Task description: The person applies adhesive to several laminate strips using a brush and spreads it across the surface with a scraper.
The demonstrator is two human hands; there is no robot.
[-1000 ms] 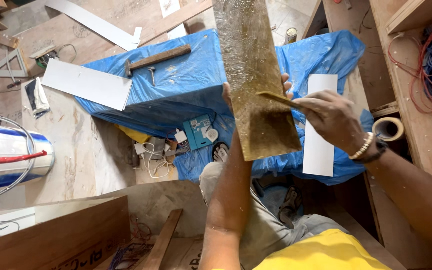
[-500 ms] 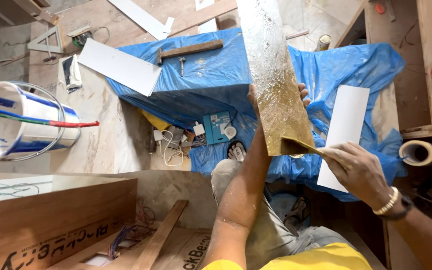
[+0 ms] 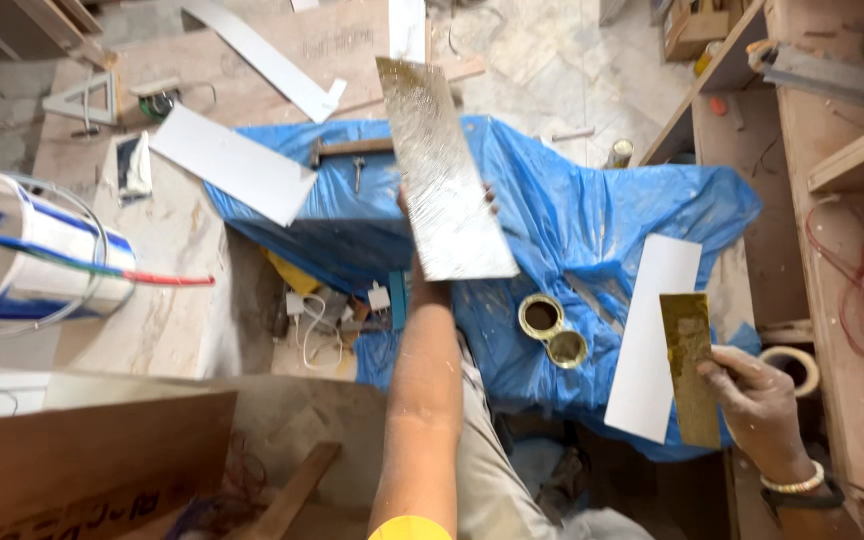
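Note:
My left hand (image 3: 430,268) reaches up under a long board (image 3: 442,170) coated with shiny glue and holds it from behind, tilted up over the blue plastic sheet (image 3: 592,210). Only fingertips show at the board's edges. My right hand (image 3: 757,400) is lower right, gripping a small flat yellowish spreader (image 3: 690,365) smeared with glue. The spreader sits beside a white laminate strip (image 3: 652,335) lying on the blue sheet. An open round tin of glue (image 3: 542,316) with its lid (image 3: 567,348) stands on the sheet between my two arms.
A white and blue bucket (image 3: 37,255) with a red-tipped stick sits at left. White laminate pieces (image 3: 232,165) lie on the floor. A hammer (image 3: 352,150), chargers and cables (image 3: 327,310), a tape roll (image 3: 790,365), wooden shelving (image 3: 852,150) at right and plywood (image 3: 92,465) at lower left.
My right hand has drawn the spreader off the board's lower end and moved down to the right, beside the white strip. The board now stands free in my left hand; the view shifted.

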